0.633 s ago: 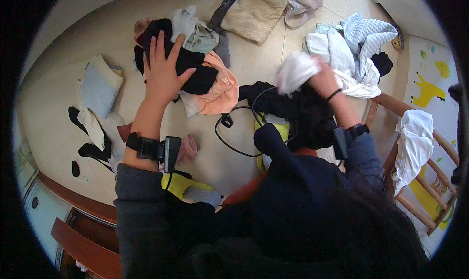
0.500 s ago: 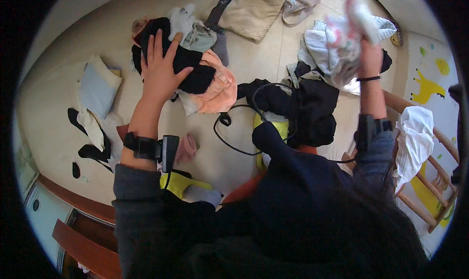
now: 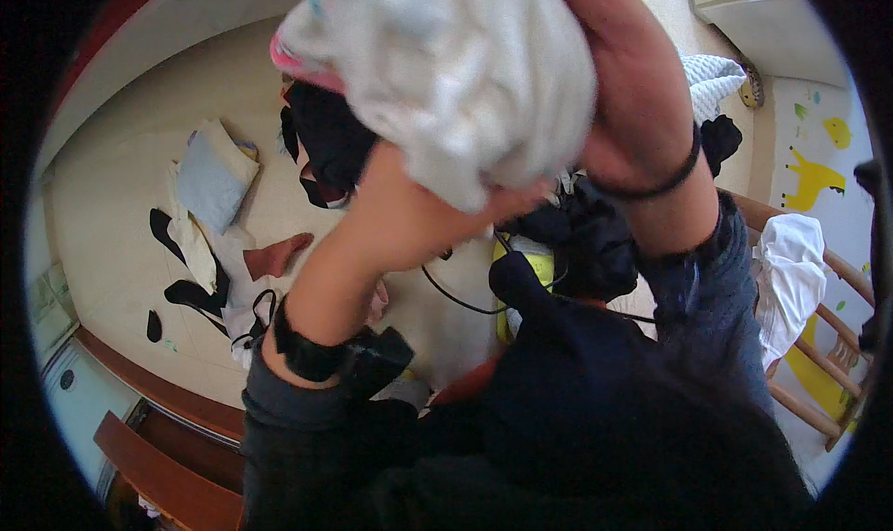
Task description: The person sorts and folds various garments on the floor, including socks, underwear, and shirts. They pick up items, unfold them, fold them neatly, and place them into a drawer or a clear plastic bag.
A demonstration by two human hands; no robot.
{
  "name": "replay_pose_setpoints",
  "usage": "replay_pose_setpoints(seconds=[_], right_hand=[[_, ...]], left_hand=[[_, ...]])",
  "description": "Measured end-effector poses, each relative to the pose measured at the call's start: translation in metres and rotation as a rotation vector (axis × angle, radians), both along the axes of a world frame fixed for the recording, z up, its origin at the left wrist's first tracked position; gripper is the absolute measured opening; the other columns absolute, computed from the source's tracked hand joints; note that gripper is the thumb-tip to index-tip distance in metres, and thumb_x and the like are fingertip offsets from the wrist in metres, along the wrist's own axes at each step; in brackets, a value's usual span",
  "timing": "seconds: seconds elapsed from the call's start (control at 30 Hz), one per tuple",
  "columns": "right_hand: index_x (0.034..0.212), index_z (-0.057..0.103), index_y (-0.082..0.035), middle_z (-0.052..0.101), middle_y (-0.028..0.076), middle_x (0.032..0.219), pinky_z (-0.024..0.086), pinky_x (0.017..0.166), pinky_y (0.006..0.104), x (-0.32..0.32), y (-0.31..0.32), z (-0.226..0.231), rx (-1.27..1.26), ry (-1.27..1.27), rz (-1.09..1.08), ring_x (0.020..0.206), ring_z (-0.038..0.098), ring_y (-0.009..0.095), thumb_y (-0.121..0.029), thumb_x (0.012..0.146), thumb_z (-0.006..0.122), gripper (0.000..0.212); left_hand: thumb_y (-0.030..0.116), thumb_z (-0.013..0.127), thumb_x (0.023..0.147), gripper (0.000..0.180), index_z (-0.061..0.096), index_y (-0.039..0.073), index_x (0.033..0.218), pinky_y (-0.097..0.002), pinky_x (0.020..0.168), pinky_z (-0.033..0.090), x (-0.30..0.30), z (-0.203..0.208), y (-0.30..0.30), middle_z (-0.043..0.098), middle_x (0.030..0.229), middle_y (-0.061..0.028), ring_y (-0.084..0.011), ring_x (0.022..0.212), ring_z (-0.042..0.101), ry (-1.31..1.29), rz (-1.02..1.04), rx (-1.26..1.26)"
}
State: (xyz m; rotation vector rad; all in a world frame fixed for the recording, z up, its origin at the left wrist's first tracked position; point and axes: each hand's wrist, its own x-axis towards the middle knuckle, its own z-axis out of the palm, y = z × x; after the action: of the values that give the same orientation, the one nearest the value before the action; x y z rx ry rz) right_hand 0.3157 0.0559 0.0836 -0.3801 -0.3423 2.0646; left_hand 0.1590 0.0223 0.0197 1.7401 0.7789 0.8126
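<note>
A bunched white cloth (image 3: 465,75) with a bit of pink at its edge is raised close to the camera, blurred by motion. My right hand (image 3: 646,94) wraps its right side, fingers mostly hidden behind it. From below, my left hand (image 3: 419,210) grips its lower edge, with its fingers partly covered by the folds. Behind my left hand, black clothing (image 3: 330,140) lies on the floor. A dark pile of clothes (image 3: 595,233) sits under my right wrist.
Left on the floor are a folded light blue cloth (image 3: 216,179), a brown sock (image 3: 277,255) and black strips of cloth. A white textured towel (image 3: 712,77) lies far right. White fabric (image 3: 791,271) hangs on a wooden chair (image 3: 834,261). A black cable (image 3: 456,298) loops near my body.
My right hand has brought the white cloth from the far right to the middle, up close. My left hand has left the black clothing and now holds the cloth too.
</note>
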Motion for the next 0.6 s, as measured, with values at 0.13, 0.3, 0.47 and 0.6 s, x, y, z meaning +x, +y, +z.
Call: replay_pose_setpoints(seconds=[0.13, 0.3, 0.47, 0.6], right_hand=[[0.118, 0.046, 0.000, 0.056, 0.013, 0.111, 0.042, 0.090, 0.0347, 0.026, 0.028, -0.040, 0.616, -0.743, -0.060, 0.102, 0.054, 0.021, -0.029, 0.090, 0.047, 0.040], [0.106, 0.057, -0.004, 0.063, 0.009, 0.094, 0.044, 0.083, 0.0301, 0.052, -0.011, -0.178, 0.352, -1.843, 0.621, 0.089, 0.058, 0.020, -0.035, 0.081, 0.060, 0.040], [0.097, 0.060, 0.000, 0.061, 0.019, 0.098, 0.045, 0.081, 0.0393, 0.055, -0.083, -0.266, 0.446, -1.848, 0.993, 0.094, 0.057, 0.033, -0.045, 0.069, 0.066, 0.053], [0.091, 0.061, -0.002, 0.061, 0.019, 0.089, 0.045, 0.074, 0.0391, 0.060, -0.069, -0.246, 0.576, -1.693, 0.831, 0.084, 0.057, 0.035, -0.037, 0.067, 0.067, 0.042]], left_hand=[[0.021, 0.057, 0.080, 0.036, 0.048, -0.005, 0.103, -0.0329, 0.055, 0.051, -0.067, -0.010, 0.033, 0.057, 0.080, -0.0106, -0.0190, 0.058, 0.058, -0.354, 0.192, -0.815], [0.023, 0.061, 0.082, 0.042, 0.044, -0.001, 0.112, -0.0299, 0.062, 0.050, -0.128, -0.094, 0.054, 0.057, 0.088, -0.0104, -0.0175, 0.071, 0.059, 0.135, 0.706, -0.700], [0.028, 0.062, 0.081, 0.067, 0.030, -0.004, 0.130, -0.0308, 0.089, 0.041, -0.152, -0.119, 0.048, 0.045, 0.125, -0.0169, -0.0228, 0.107, 0.050, 0.334, 0.708, -0.577], [0.032, 0.060, 0.082, 0.061, 0.038, -0.004, 0.126, -0.0299, 0.086, 0.042, -0.164, -0.109, 0.064, 0.053, 0.116, -0.0162, -0.0226, 0.102, 0.053, 0.438, 0.712, -0.479]])
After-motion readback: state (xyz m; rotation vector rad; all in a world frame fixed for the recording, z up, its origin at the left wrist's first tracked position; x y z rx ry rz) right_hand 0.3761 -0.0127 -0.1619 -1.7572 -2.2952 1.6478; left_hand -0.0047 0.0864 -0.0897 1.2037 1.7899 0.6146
